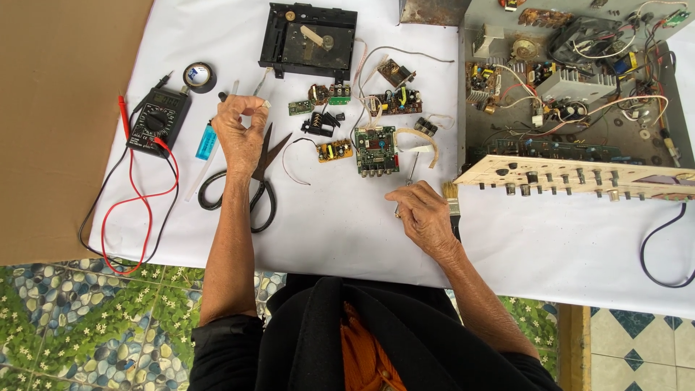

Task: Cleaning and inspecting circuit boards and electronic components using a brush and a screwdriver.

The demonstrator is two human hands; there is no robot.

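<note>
My left hand [239, 130] is raised over the white sheet [333, 224], its fingers pinched on a small pale tool tip near a soldering iron [255, 88]. Black scissors [255, 190] lie partly under that hand. My right hand [421, 216] rests on the sheet with fingers curled, touching a thin metal probe [410, 172] and lying beside a small paintbrush [452, 203]. Just beyond it sits a green circuit board [376, 150] with a ribbon cable.
A black multimeter [158, 119] with red and black leads lies at the left, by a tape roll [199, 75] and a blue lighter [205, 142]. Several small boards lie mid-sheet, a black tray mechanism [308, 40] behind. An opened amplifier chassis [572, 94] fills the right.
</note>
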